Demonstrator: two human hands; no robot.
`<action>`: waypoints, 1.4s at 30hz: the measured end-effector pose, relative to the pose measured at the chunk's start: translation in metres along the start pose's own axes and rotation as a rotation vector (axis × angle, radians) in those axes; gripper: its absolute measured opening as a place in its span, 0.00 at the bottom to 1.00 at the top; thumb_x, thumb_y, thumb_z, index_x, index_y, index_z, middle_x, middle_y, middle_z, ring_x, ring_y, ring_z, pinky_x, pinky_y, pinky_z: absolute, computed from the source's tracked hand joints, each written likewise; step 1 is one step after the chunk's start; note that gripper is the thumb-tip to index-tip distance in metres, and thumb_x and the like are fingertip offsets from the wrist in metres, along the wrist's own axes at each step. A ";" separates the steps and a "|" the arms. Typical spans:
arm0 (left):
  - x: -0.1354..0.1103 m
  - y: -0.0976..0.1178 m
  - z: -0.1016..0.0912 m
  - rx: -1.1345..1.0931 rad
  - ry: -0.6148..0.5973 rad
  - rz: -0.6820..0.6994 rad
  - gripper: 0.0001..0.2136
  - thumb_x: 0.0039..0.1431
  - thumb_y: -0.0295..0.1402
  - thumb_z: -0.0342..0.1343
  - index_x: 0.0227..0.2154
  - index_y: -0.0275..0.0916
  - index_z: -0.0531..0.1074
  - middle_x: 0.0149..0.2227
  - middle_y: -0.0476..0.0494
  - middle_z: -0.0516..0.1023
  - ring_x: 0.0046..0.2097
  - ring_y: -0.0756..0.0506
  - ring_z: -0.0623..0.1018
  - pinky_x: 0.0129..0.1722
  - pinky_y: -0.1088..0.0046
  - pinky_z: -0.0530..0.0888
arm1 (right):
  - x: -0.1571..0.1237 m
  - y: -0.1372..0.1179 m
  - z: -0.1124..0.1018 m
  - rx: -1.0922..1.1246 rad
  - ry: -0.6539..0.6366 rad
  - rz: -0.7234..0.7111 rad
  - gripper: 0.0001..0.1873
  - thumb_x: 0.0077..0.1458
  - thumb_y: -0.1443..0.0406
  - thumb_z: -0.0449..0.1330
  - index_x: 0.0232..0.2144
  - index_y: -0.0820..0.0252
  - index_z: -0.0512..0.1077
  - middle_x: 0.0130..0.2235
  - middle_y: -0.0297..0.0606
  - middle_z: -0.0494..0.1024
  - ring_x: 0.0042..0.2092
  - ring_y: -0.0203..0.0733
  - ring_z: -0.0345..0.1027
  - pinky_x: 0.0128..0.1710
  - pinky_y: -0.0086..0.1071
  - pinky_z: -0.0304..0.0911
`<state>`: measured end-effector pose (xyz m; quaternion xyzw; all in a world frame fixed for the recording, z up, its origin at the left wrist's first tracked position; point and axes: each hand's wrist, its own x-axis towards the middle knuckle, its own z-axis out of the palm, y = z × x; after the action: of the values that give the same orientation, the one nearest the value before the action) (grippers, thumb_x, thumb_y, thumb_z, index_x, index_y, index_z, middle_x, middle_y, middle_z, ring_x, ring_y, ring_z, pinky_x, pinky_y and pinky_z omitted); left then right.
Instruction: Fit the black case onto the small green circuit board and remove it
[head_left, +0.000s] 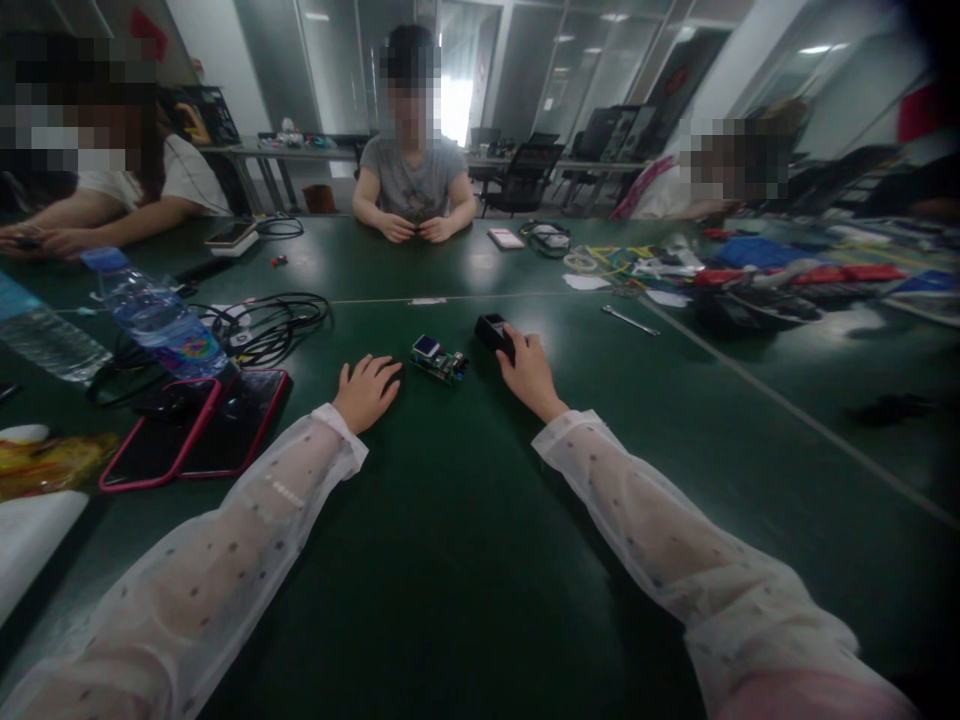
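Observation:
My left hand (pixel 366 390) rests palm down on the green table (pixel 465 520), fingers loosely curled, holding nothing. Just to its right lies a small circuit board with a blue-lit screen (pixel 438 359). My right hand (pixel 529 372) is closed around the near end of a small black device (pixel 493 332) that lies on the table beyond the board. Both arms wear sheer white dotted sleeves.
Two phones in red cases (pixel 196 428) lie at the left by a water bottle (pixel 157 322) and a coil of black cable (pixel 262 325). A metal tool (pixel 630 320) lies to the right. Three people sit around the table. Clutter fills the far right.

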<state>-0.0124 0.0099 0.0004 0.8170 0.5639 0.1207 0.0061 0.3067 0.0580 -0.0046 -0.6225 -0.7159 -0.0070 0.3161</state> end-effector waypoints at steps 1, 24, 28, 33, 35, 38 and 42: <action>0.000 0.000 0.000 0.005 0.002 -0.002 0.20 0.71 0.40 0.41 0.62 0.47 0.62 0.65 0.44 0.62 0.67 0.35 0.58 0.62 0.40 0.56 | 0.001 0.002 0.001 0.036 0.027 0.002 0.29 0.60 0.62 0.52 0.63 0.61 0.58 0.49 0.53 0.65 0.49 0.55 0.66 0.47 0.51 0.67; 0.000 0.003 -0.005 -0.008 -0.007 -0.003 0.19 0.71 0.39 0.42 0.61 0.45 0.63 0.65 0.43 0.62 0.66 0.33 0.58 0.60 0.38 0.58 | -0.022 -0.056 -0.008 0.391 -0.034 -0.398 0.29 0.65 0.61 0.49 0.66 0.44 0.48 0.56 0.45 0.58 0.55 0.51 0.61 0.55 0.52 0.66; 0.001 0.002 -0.003 -0.018 -0.005 0.002 0.19 0.71 0.40 0.41 0.61 0.45 0.63 0.65 0.43 0.63 0.66 0.33 0.58 0.60 0.37 0.57 | -0.023 -0.058 -0.012 0.365 -0.083 -0.408 0.30 0.66 0.61 0.49 0.67 0.44 0.47 0.56 0.46 0.59 0.54 0.51 0.63 0.53 0.51 0.67; 0.001 0.002 -0.001 -0.008 0.012 0.010 0.20 0.71 0.40 0.41 0.61 0.45 0.62 0.65 0.43 0.63 0.66 0.33 0.58 0.60 0.38 0.58 | -0.025 -0.060 -0.012 0.293 -0.135 -0.427 0.30 0.64 0.60 0.51 0.66 0.46 0.49 0.55 0.47 0.61 0.52 0.51 0.65 0.50 0.50 0.69; 0.000 0.002 -0.001 -0.006 0.016 0.004 0.20 0.71 0.40 0.41 0.61 0.45 0.63 0.65 0.43 0.63 0.66 0.33 0.58 0.60 0.38 0.58 | -0.025 -0.060 -0.011 0.261 -0.153 -0.428 0.31 0.64 0.60 0.52 0.66 0.47 0.49 0.54 0.47 0.62 0.51 0.51 0.66 0.49 0.49 0.70; 0.001 0.002 0.000 -0.006 0.012 -0.004 0.20 0.71 0.40 0.41 0.61 0.46 0.63 0.64 0.43 0.63 0.66 0.33 0.58 0.60 0.38 0.58 | -0.024 -0.059 -0.010 0.237 -0.183 -0.429 0.31 0.64 0.59 0.51 0.66 0.46 0.49 0.54 0.47 0.63 0.50 0.52 0.67 0.47 0.49 0.70; 0.001 0.001 0.000 -0.002 0.008 -0.006 0.20 0.71 0.40 0.41 0.61 0.45 0.63 0.65 0.44 0.62 0.66 0.33 0.57 0.61 0.39 0.57 | -0.022 -0.057 -0.008 0.204 -0.241 -0.448 0.30 0.64 0.58 0.52 0.66 0.45 0.50 0.51 0.45 0.66 0.48 0.50 0.67 0.47 0.48 0.70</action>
<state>-0.0107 0.0103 0.0006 0.8149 0.5660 0.1246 0.0049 0.2597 0.0220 0.0137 -0.4097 -0.8653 0.0696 0.2803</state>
